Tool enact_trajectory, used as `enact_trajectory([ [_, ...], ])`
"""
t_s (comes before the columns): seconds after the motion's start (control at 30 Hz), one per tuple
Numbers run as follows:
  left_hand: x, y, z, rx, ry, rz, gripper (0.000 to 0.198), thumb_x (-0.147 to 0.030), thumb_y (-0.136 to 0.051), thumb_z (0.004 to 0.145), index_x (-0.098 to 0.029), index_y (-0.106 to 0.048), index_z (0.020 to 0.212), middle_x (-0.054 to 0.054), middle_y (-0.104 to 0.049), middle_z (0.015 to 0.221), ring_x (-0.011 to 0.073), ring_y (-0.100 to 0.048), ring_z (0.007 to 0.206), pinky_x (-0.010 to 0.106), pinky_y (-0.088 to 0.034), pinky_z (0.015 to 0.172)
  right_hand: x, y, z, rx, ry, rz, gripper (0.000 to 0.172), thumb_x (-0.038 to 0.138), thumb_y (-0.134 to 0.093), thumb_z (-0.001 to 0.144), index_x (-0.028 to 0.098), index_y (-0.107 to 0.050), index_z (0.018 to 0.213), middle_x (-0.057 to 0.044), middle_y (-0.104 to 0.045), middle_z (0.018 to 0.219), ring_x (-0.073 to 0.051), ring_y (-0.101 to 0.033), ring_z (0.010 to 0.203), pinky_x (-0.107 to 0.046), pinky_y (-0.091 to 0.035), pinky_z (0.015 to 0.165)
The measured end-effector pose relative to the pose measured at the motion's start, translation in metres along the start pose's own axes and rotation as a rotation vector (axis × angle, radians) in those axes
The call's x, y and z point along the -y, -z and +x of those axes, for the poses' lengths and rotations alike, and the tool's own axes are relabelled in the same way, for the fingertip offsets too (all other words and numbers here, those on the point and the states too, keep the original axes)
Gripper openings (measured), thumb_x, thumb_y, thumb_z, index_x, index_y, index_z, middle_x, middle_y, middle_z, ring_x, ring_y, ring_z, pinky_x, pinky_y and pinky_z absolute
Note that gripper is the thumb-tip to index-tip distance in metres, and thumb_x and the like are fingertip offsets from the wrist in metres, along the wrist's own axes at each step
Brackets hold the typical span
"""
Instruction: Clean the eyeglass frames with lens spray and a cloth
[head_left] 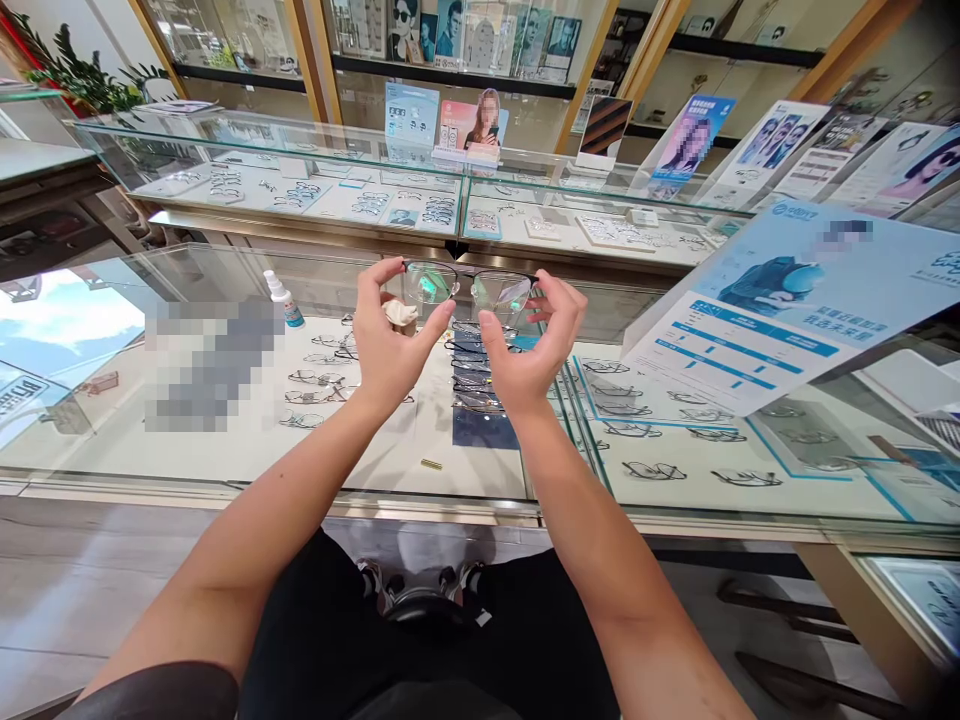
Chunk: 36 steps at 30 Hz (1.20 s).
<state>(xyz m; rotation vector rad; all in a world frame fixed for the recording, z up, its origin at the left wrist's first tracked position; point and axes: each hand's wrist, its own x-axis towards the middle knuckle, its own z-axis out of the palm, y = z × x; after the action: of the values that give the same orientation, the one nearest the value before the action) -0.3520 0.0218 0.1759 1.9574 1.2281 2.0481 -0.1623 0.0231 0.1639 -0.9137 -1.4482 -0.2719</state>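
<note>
A pair of eyeglasses (504, 290) with a dark upper rim is held up over the glass counter, lenses upright. My left hand (390, 340) pinches its left end, with a crumpled whitish cloth (401, 316) also against the fingers. At the right end, my right hand (536, 345) grips the frame between thumb and fingers. Greenish reflections show on both lenses. Below the hands, several glasses lie in a column on a dark blue mat (484, 430).
A white spray bottle (282, 298) stands left of my hands. Rows of glasses lie inside the glass counter (337, 478). A large blue-and-white sign (795, 300) leans at the right. Another display case (300, 225) runs across behind.
</note>
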Motion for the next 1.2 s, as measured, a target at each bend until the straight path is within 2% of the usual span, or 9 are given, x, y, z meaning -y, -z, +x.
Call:
enact_trajectory([
  [0.17,-0.0012,-0.0003,0.0005,0.002,0.003,-0.019,0.068,-0.063,-0.082,0.095,-0.028,-0.053,0.145,0.013,-0.063,0.147,0.0314,-0.062,0.141,0.044,-0.057,0.105,0.0011,-0.0010,-0.0013,0.019,-0.022,0.006,0.073,0.062,-0.062,0.103,0.032,-0.037,0.165,-0.015,-0.051,0.147,-0.032,-0.065,0.120,-0.061,-0.061,0.098],
  [0.37,-0.0005,-0.0008,0.0001,-0.002,-0.023,0.017,0.070,-0.066,-0.079,0.096,-0.029,-0.050,0.147,0.013,-0.059,0.150,0.0316,-0.061,0.140,0.046,-0.056,0.106,0.0032,-0.0014,-0.0009,0.012,-0.018,0.038,0.068,0.057,-0.063,0.103,0.031,-0.042,0.161,-0.015,-0.056,0.148,-0.029,-0.069,0.113,-0.060,-0.062,0.098],
  [0.57,0.0007,-0.0014,-0.0004,-0.037,-0.051,0.051,0.073,-0.068,-0.079,0.095,-0.029,-0.048,0.148,0.014,-0.058,0.150,0.0309,-0.065,0.132,0.047,-0.059,0.101,0.0034,-0.0016,-0.0015,0.095,-0.093,0.028,0.072,0.052,-0.064,0.101,0.031,-0.038,0.165,-0.017,-0.055,0.156,-0.032,-0.070,0.118,-0.062,-0.062,0.102],
  [0.7,0.0008,-0.0016,-0.0008,-0.036,-0.045,0.059,0.075,-0.069,-0.080,0.093,-0.029,-0.048,0.149,0.014,-0.057,0.150,0.0313,-0.065,0.131,0.049,-0.059,0.102,0.0029,-0.0021,-0.0020,0.100,-0.101,0.033,0.072,0.048,-0.064,0.100,0.030,-0.039,0.165,-0.017,-0.056,0.156,-0.031,-0.071,0.117,-0.061,-0.062,0.103],
  [0.87,0.0005,-0.0017,-0.0008,-0.030,-0.037,0.054,0.076,-0.069,-0.080,0.092,-0.030,-0.047,0.148,0.015,-0.056,0.151,0.0316,-0.065,0.128,0.051,-0.057,0.105,0.0024,-0.0025,-0.0021,0.096,-0.109,0.013,0.069,0.050,-0.064,0.100,0.028,-0.043,0.162,-0.017,-0.058,0.153,-0.028,-0.071,0.109,-0.058,-0.064,0.098],
  [1.2,-0.0016,-0.0019,-0.0014,-0.049,-0.031,0.067,0.077,-0.071,-0.081,0.090,-0.031,-0.047,0.146,0.014,-0.056,0.147,0.0318,-0.065,0.127,0.049,-0.058,0.101,0.0021,-0.0023,-0.0021,0.115,-0.120,0.041,0.069,0.055,-0.062,0.102,0.028,-0.043,0.162,-0.016,-0.059,0.150,-0.028,-0.071,0.110,-0.056,-0.062,0.099],
])
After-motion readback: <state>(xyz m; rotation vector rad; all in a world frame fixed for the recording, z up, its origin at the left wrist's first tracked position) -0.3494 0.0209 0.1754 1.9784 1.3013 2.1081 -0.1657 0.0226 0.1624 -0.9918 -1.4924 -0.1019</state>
